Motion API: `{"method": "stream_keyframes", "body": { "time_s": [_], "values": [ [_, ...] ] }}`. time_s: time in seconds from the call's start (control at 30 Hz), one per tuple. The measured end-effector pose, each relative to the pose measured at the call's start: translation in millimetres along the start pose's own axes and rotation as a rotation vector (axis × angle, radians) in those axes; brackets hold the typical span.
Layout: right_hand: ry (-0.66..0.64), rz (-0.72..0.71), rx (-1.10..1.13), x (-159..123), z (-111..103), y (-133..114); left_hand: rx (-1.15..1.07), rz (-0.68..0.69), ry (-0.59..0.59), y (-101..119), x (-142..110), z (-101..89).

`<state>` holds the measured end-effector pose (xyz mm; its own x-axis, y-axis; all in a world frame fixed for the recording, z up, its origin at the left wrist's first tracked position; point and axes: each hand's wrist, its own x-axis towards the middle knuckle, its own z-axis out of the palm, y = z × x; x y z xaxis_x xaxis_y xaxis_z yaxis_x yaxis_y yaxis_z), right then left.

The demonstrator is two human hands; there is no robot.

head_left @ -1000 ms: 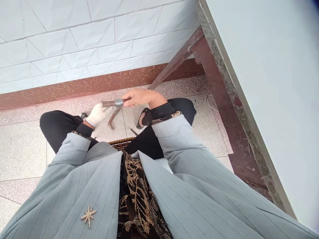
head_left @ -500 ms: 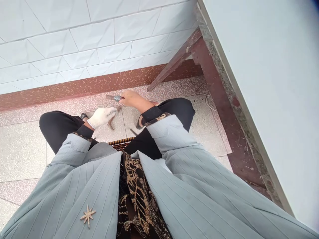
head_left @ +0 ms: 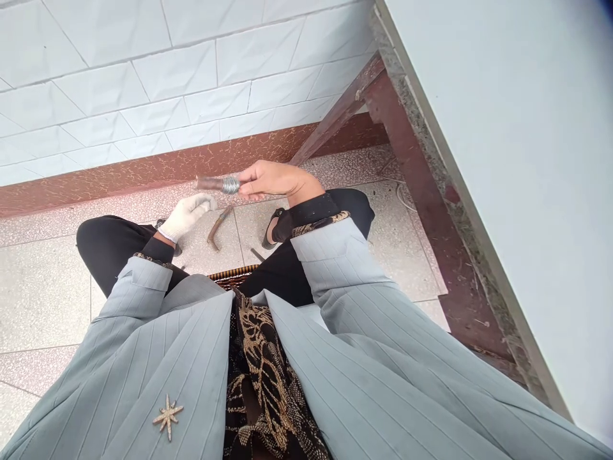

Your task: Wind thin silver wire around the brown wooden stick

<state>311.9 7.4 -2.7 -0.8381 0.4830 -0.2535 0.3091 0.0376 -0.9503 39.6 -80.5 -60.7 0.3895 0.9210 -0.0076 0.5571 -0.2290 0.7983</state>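
Note:
My bare right hand [head_left: 268, 179] is closed on one end of a short brown rod wrapped in silvery wire [head_left: 211, 184]; the rod points left, held level above the floor. Just below its far end, my left hand [head_left: 186, 216] wears a white glove with its fingers curled together. Whatever those fingers hold, if anything, is hidden. A curved brown piece [head_left: 219, 229], like a bent stick, lies on the floor to the right of the glove. Nearer my lap is a small dark strip [head_left: 257, 254], also on the floor.
The dark woven rim of a seat [head_left: 233, 275] shows between my legs. Ahead stands a white tiled wall [head_left: 191, 89] with a reddish-brown base. To the right, a brown slanted support [head_left: 330, 115] joins a white-topped table [head_left: 517, 160]. A thin cable [head_left: 401, 195] lies beneath it.
My right hand has moved slightly right and toward the camera, carrying the wire-wrapped rod. My gloved left hand has shifted up and left, uncovering more of the curved brown piece.

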Motion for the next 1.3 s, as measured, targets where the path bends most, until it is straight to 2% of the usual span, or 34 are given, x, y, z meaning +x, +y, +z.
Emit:
{"method": "stream_keyframes", "body": {
  "time_s": [0.1,0.23,0.33,0.4,0.5,0.57,0.63,0.7,0.8,0.83,0.87,0.9,0.97,1.07,1.2,1.3],
  "values": [
    [0.249,0.020,0.127,3.0,0.8,7.3,0.038,-0.006,-0.020,2.3,1.4,1.4],
    [0.396,0.129,0.174,15.7,10.9,9.4,0.100,0.023,-0.047,0.7,2.4,7.8],
    [0.469,0.253,0.048,24.3,15.6,7.4,0.197,0.033,-0.083,-0.6,2.0,13.3],
    [0.472,0.351,-0.162,30.2,18.9,7.3,0.339,0.012,-0.107,0.6,1.5,16.7],
    [0.347,0.437,-0.580,38.7,27.1,9.4,0.595,-0.029,-0.143,4.8,0.6,19.3],
    [0.139,0.498,-0.740,42.1,34.1,10.7,0.699,-0.036,-0.176,7.0,0.1,18.6],
    [-0.104,0.553,-0.726,42.3,39.8,10.8,0.713,-0.030,-0.196,7.0,-0.2,16.3],
    [-0.315,0.551,-0.623,38.9,40.9,9.9,0.632,-0.019,-0.202,3.8,-0.1,13.1],
    [-0.504,0.367,-0.350,28.2,30.4,10.1,0.343,0.011,-0.175,-4.3,0.3,8.1],
    [-0.486,0.251,-0.220,24.1,24.4,11.2,0.220,0.022,-0.152,-6.5,0.6,6.6],
    [-0.395,0.125,-0.106,20.2,18.1,12.8,0.101,0.027,-0.121,-7.8,0.9,5.4],
    [-0.229,0.015,-0.005,16.9,12.2,14.8,-0.004,0.026,-0.085,-8.2,1.3,4.3],
    [0.039,-0.084,0.123,13.4,4.2,18.7,-0.145,0.011,-0.021,-6.0,2.4,3.1],
    [0.263,-0.046,0.203,16.7,5.4,20.5,-0.187,-0.013,0.013,-0.7,4.3,3.9],
    [0.423,0.061,0.220,27.3,16.9,15.4,-0.147,-0.006,-0.005,-3.5,5.0,9.2],
    [0.520,0.099,0.174,30.8,17.8,11.1,-0.200,-0.001,-0.039,-8.1,2.8,13.1]
  ]
}}
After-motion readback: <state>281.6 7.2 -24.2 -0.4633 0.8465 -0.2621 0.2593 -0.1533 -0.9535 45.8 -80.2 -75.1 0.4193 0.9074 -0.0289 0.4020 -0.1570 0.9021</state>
